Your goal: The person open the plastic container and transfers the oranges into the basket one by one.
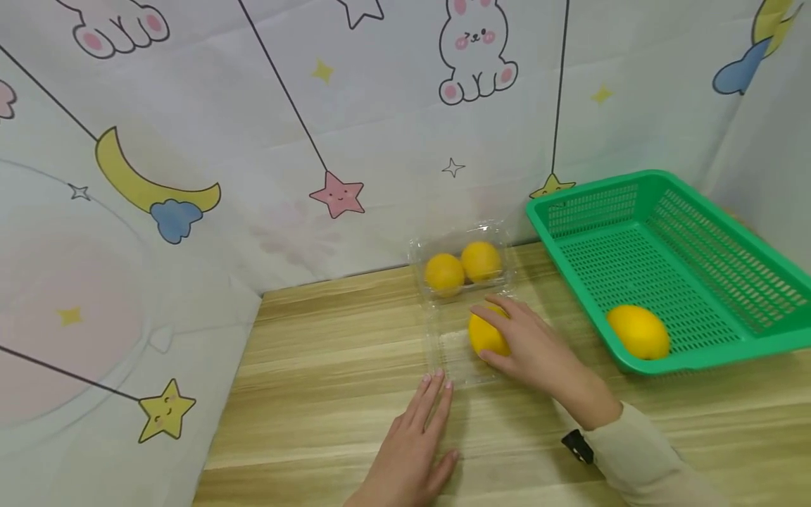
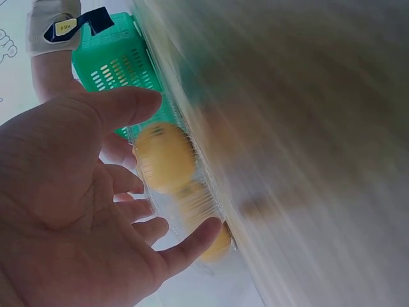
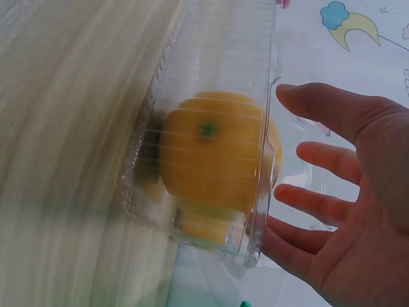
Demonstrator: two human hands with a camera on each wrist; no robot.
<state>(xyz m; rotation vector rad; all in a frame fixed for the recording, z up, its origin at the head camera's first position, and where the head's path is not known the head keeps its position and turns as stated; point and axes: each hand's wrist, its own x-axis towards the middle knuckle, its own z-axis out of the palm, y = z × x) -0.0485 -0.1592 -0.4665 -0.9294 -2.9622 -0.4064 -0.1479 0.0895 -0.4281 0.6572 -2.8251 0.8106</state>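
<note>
A clear plastic clamshell box [image 1: 453, 350] lies opened out on the table, with two oranges [image 1: 445, 273] side by side in its far half. Another orange [image 1: 486, 331] sits in the near half, seen through the ribbed wall in the right wrist view. My right hand [image 1: 529, 345] hovers over that orange, its fingers spread loosely around the top; in the right wrist view the fingertips are at the box's rim, with a gap in the grasp. Palm down, my left hand [image 1: 412, 443] has its extended fingertips at the box's near left corner.
A green slotted basket [image 1: 665, 267] stands to the right, with one orange [image 1: 638, 332] in its near left corner. Behind the table hangs a white cloth [image 1: 393, 141] printed with rabbits and stars. A black strap end [image 1: 578, 446] sticks out by the right sleeve.
</note>
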